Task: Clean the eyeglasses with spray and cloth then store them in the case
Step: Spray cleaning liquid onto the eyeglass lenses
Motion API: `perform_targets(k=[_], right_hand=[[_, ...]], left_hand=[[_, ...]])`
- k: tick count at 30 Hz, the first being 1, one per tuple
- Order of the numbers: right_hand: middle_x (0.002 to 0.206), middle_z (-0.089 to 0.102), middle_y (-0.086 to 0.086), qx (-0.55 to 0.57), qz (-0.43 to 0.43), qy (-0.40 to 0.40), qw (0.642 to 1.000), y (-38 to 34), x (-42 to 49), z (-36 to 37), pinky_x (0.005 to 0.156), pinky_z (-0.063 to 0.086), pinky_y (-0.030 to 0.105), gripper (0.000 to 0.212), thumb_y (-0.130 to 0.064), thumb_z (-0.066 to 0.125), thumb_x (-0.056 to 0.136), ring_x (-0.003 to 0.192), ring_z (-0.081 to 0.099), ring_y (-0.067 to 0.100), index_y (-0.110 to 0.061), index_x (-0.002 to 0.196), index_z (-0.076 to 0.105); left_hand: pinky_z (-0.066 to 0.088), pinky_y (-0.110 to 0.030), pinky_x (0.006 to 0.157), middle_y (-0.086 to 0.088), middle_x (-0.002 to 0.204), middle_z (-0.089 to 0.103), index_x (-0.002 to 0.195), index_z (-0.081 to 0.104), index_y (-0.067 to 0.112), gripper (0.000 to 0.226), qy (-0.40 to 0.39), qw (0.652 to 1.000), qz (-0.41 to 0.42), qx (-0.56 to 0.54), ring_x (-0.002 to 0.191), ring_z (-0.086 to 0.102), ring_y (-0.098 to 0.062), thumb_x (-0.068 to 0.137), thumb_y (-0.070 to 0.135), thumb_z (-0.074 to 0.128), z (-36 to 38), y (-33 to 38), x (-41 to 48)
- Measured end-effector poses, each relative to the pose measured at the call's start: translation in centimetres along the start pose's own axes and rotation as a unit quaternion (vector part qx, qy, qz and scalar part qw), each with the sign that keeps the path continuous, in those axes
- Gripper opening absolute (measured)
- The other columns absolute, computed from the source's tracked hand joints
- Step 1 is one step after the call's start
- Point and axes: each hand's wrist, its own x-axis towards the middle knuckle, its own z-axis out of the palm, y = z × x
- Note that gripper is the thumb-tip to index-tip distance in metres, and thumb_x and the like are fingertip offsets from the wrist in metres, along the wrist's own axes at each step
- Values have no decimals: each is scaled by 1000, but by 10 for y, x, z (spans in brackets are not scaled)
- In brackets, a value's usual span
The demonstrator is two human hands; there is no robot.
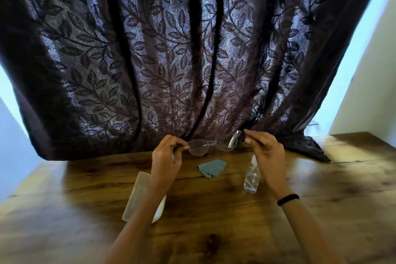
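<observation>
Forearms reach past the white case so left hand and right hand each pinch a temple, holding the eyeglasses above the cloth and spray bottle, likely to inspect lenses.

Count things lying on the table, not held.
3. Cloth at centre; spray bottle right of it, partly behind the right hand; case at left, partly under the left arm. Arms may hide more. Glasses are held.
</observation>
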Motion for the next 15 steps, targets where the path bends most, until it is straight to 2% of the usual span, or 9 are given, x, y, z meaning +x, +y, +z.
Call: perform_targets(k=[2, 3, 5, 8, 10, 12, 14, 15], right_hand=[[105, 64, 13, 31, 24, -18, 999, -5, 0, 1, 85, 52, 29, 23, -5, 63, 82, 99, 61, 24, -7, 105, 68], [105, 64, 14, 43, 28, -19, 999, -7, -1, 2, 85, 52, 31, 23, -4, 63, 82, 99, 61, 24, -6, 104, 69], [102, 65, 14, 56, 26, -19, 998, -11, -2, 3, 84, 52, 24, 21, -2, 63, 81, 96, 61, 19, -6, 101, 69], [97, 65, 10, 66, 11, -26, 997, -18, -6, 7, 76, 49, 10, 24, 0, 66, 78, 87, 60, 2, -13, 97, 68], [95, 64, 8, 55, -2, -20, 998, -20, -6, 9, 76, 49, 10, 24, 0, 66, 78, 86, 60, 4, -16, 95, 67], [93, 63, 5, 26, -16, -8, 999, -20, -5, 10, 78, 51, 18, 19, -2, 67, 78, 89, 59, 12, -14, 93, 69], [89, 61, -4, -12, -37, -1, 999, -19, -4, 11, 80, 49, 22, 14, -4, 67, 79, 92, 57, 16, -10, 91, 71], [88, 59, -11, -28, -46, -1, 999, -19, -3, 11, 81, 47, 20, 13, -4, 67, 79, 93, 55, 16, -9, 90, 72]], left_hand=[[45, -8, 67, 12, 80, 56, 78, 60, 18, 22, 4, 1000, -11, -14, 73, 57, 3, 74, -3, 65, 2, -1, -2], [45, -7, 67, 15, 80, 55, 78, 60, 19, 23, 7, 1000, -18, -24, 74, 57, 4, 74, -3, 64, 3, -1, -3], [46, -8, 65, 19, 80, 55, 77, 61, 21, 28, 15, 999, -36, -31, 74, 58, 4, 73, -6, 65, 5, -1, -4], [45, -6, 65, 16, 77, 56, 74, 61, 21, 34, 20, 996, -80, -35, 74, 59, 5, 71, -12, 66, 7, -2, -8], [46, -6, 66, 13, 76, 61, 75, 64, 18, 28, 18, 992, -114, -49, 74, 61, 4, 71, -10, 68, 8, -2, -10], [50, -12, 69, 7, 79, 66, 81, 67, 15, 23, -14, 986, -150, -75, 76, 64, 0, 71, -5, 71, 8, -3, -10], [49, -11, 75, 2, 92, 67, 94, 67, 8, 27, -73, 981, -159, -82, 83, 65, -8, 70, -4, 72, 4, -5, -9], [47, -8, 77, -2, 98, 66, 101, 64, 3, 33, -97, 981, -149, -72, 84, 65, -12, 70, -7, 71, 2, -9, -10]])
